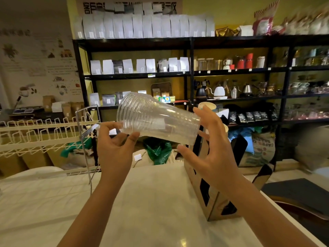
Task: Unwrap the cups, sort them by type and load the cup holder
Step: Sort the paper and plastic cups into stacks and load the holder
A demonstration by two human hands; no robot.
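A stack of clear plastic cups lies almost level in the air above the white counter, rims to the upper left, bases to the right. My left hand pinches the stack's underside near the rims. My right hand cups the base end, fingers spread around it. Behind my right hand stands a brown cardboard cup holder with black cut-outs. Paper cups poke out of its top, partly hidden by my fingers.
A white wire rack stands on the counter's left side. The white counter spreads below my arms. A dark tray lies at the right. Black shelves with coffee bags and kettles fill the background.
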